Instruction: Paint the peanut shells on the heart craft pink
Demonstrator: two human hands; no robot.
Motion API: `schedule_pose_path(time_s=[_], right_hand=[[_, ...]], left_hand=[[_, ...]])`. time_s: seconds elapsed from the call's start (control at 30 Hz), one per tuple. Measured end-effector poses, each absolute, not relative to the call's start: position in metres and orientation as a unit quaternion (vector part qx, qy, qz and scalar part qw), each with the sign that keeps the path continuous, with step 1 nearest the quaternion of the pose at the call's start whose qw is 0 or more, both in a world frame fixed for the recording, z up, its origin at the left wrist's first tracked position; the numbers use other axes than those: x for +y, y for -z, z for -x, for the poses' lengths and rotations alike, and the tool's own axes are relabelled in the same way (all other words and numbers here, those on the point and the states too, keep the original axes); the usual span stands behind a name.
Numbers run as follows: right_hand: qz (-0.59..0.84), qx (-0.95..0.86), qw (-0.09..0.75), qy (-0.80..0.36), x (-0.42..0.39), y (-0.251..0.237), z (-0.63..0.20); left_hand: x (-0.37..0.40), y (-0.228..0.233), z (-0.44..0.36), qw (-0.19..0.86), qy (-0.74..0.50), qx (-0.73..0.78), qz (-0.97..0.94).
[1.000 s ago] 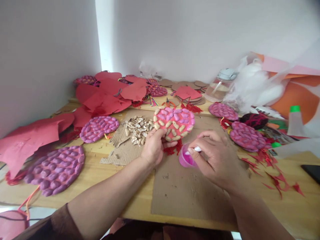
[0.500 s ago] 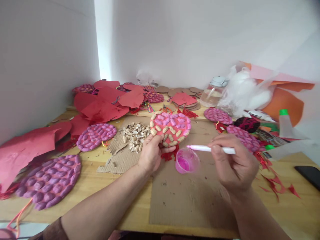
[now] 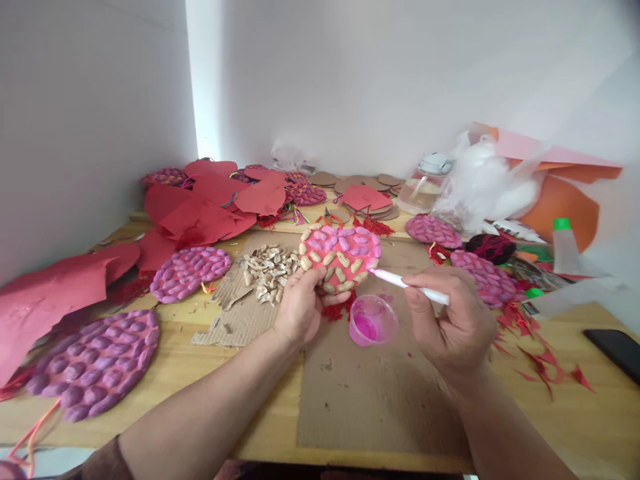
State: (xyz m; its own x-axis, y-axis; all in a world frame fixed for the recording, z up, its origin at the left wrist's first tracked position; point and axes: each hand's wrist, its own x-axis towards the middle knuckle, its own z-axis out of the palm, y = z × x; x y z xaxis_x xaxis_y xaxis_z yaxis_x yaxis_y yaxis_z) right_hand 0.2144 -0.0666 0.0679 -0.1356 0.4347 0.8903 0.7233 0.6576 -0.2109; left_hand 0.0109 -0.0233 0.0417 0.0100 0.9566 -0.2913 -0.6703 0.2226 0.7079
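My left hand (image 3: 303, 307) grips the lower left edge of a round red disc (image 3: 327, 257) covered with peanut shells, thumb on its face. The upper shells are painted pink, while the lower ones are still bare tan. In my right hand (image 3: 453, 320) is a white pen-like brush (image 3: 413, 287), pinched between fingers and thumb. Its pink tip meets the disc's right rim or sits just beside it; I cannot tell which. Below the disc, a clear plastic cup (image 3: 374, 321) with pink paint stands on a cardboard sheet (image 3: 375, 400). A red tassel (image 3: 340, 308) hangs under the disc.
Loose peanut shells (image 3: 270, 272) are heaped on torn cardboard to the left. Finished-looking purple shell discs (image 3: 100, 363) lie at both sides. Red paper pieces (image 3: 200, 207) pile up at back left. A lidded jar (image 3: 427, 180) and plastic bag (image 3: 483, 187) stand behind; a phone (image 3: 613, 353) lies far right.
My right hand has moved left and slightly up, bringing the brush tip from above the paint cup to the disc's right edge. My left hand keeps holding the disc in place.
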Motion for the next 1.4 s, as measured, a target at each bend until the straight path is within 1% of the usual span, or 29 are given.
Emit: schedule_pose_path(time_s=[0.23, 0.33, 0.43, 0.67, 0.8, 0.9, 1.03, 1.2, 1.4], right_hand=[[0.388, -0.749, 0.515, 0.152, -0.065, -0.069, -0.214], [0.396, -0.735, 0.527, 0.158, -0.066, -0.067, -0.217], [0.395, -0.726, 0.542, 0.149, -0.066, -0.066, -0.219], [0.400, -0.739, 0.528, 0.123, -0.065, -0.066, -0.217], [0.404, -0.719, 0.550, 0.130, -0.065, -0.065, -0.218], [0.401, -0.714, 0.563, 0.112, -0.065, -0.064, -0.219], [0.391, -0.735, 0.544, 0.102, -0.065, -0.064, -0.219], [0.401, -0.718, 0.554, 0.128, -0.063, -0.063, -0.220], [0.396, -0.730, 0.547, 0.105, -0.064, -0.063, -0.220]], left_hand=[[-0.023, -0.044, -0.011, 0.692, -0.583, 0.384, -0.183], [-0.022, -0.044, -0.011, 0.692, -0.582, 0.389, -0.178], [-0.022, -0.044, -0.011, 0.694, -0.581, 0.390, -0.171], [-0.022, -0.045, -0.010, 0.706, -0.563, 0.399, -0.161], [-0.020, -0.049, -0.010, 0.711, -0.554, 0.408, -0.144], [-0.020, -0.050, -0.009, 0.712, -0.554, 0.409, -0.138], [-0.020, -0.051, -0.009, 0.717, -0.550, 0.406, -0.140], [-0.019, -0.052, -0.009, 0.718, -0.550, 0.405, -0.137], [-0.019, -0.052, -0.010, 0.726, -0.545, 0.402, -0.124]])
